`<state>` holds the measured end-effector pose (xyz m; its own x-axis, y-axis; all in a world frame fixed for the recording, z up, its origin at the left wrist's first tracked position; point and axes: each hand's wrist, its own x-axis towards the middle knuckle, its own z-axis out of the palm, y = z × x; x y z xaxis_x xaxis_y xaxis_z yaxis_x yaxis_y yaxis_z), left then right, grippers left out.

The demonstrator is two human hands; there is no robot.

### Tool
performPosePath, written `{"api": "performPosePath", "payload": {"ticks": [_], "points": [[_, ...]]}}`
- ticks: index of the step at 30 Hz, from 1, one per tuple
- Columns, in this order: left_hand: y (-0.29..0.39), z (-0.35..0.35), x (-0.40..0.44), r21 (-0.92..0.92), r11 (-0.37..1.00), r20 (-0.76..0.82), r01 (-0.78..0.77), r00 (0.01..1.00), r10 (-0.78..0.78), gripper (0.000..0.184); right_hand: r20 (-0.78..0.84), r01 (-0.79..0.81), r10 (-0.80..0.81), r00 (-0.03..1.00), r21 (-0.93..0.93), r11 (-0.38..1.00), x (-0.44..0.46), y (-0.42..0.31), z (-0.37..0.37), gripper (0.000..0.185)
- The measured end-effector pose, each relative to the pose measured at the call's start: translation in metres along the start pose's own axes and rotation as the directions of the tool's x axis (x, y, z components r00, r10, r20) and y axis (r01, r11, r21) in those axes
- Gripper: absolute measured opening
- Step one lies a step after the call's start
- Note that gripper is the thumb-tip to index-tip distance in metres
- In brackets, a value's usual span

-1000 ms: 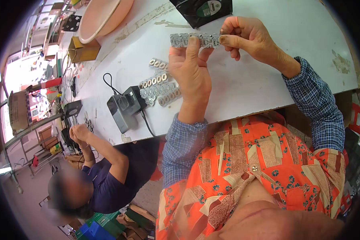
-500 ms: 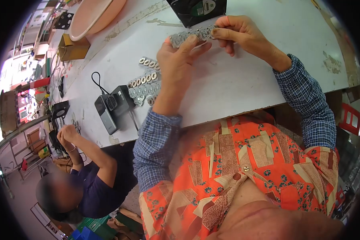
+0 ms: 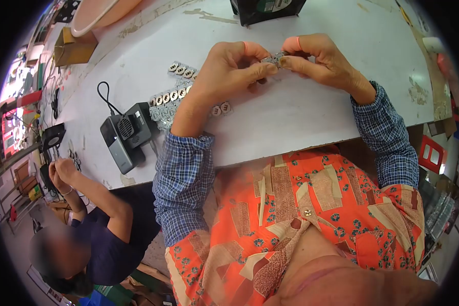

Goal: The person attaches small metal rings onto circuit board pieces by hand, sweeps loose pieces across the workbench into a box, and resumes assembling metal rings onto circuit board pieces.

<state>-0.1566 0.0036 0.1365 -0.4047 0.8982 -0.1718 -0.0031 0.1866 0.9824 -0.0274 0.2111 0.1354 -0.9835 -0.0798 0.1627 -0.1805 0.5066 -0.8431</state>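
A small grey strip of electronic boards [image 3: 274, 59] is pinched between my two hands above the table, and fingers cover most of it. My left hand [image 3: 234, 69] grips its left end with thumb and forefinger. At the right end, my right hand [image 3: 319, 61] pinches the same strip. Orange finger covers sit on both forefingers. Below and left of my left hand lie grey board strips [image 3: 171, 97] with round silver discs on them. A short piece with two discs [image 3: 221, 109] lies just beside my left forearm.
A black fan-like device [image 3: 268, 10] stands at the table's back edge. Left of the strips are a grey power bank [image 3: 118, 145] with a cable and a black vented box [image 3: 135, 127]. A cardboard box [image 3: 75, 47] and a pink basin [image 3: 99, 15] stand farther off. A co-worker [image 3: 107, 219] sits at left.
Both hands have come closer together, and the strip, broadly visible before, is now mostly covered by fingers. The view has shifted, uncovering the two-disc piece by my left forearm.
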Motion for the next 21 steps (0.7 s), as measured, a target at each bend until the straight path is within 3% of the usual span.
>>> {"api": "performPosePath", "payload": {"ticks": [4,6,8,9,10,12,14,15,19,21], "points": [[-0.008,0.004,0.0,0.017,0.996,-0.101,-0.092,0.991,0.094,0.02,0.06,-0.066,0.064,0.996,0.034,0.997,-0.003,-0.004,-0.005,0.012],[-0.011,0.005,0.0,-0.016,0.992,-0.067,-0.124,0.99,0.123,0.019,0.053,-0.08,0.077,0.996,0.076,0.994,-0.004,-0.007,-0.002,0.012],[-0.008,0.005,-0.001,-0.126,0.985,-0.024,-0.118,0.993,0.116,0.019,0.086,-0.213,0.195,0.977,0.311,0.926,-0.006,-0.017,0.001,0.016],[-0.002,0.004,-0.003,-0.213,0.973,0.005,-0.092,0.995,0.096,0.02,0.112,-0.269,0.245,0.963,0.422,0.866,-0.006,-0.02,0.003,0.019],[0.002,0.003,-0.007,-0.295,0.954,0.036,-0.058,0.997,0.072,0.021,0.194,-0.338,0.278,0.941,0.613,0.714,-0.006,-0.021,0.006,0.02],[-0.003,0.006,-0.009,-0.44,0.897,0.055,-0.045,0.996,0.076,0.02,0.352,-0.426,0.272,0.896,0.853,0.3,-0.006,-0.024,0.01,0.022],[-0.005,0.003,-0.005,-0.531,0.846,0.074,-0.042,0.993,0.096,0.018,0.295,-0.369,0.272,0.916,0.884,0.285,-0.004,-0.013,0.016,0.024],[-0.005,0.007,-0.006,-0.48,0.875,0.014,-0.069,0.996,0.086,0.017,0.276,-0.347,0.269,0.923,0.899,0.268,-0.005,-0.01,0.017,0.025],[0.001,0.017,-0.005,-0.323,0.937,-0.182,-0.13,0.981,0.073,0.015,0.12,-0.376,0.421,0.899,0.704,0.602,-0.005,-0.007,-0.002,0.029],[0.004,0.019,-0.004,-0.276,0.949,-0.25,-0.151,0.965,0.081,0.015,0.057,-0.35,0.423,0.904,0.665,0.66,-0.005,-0.005,-0.004,0.027]]}}
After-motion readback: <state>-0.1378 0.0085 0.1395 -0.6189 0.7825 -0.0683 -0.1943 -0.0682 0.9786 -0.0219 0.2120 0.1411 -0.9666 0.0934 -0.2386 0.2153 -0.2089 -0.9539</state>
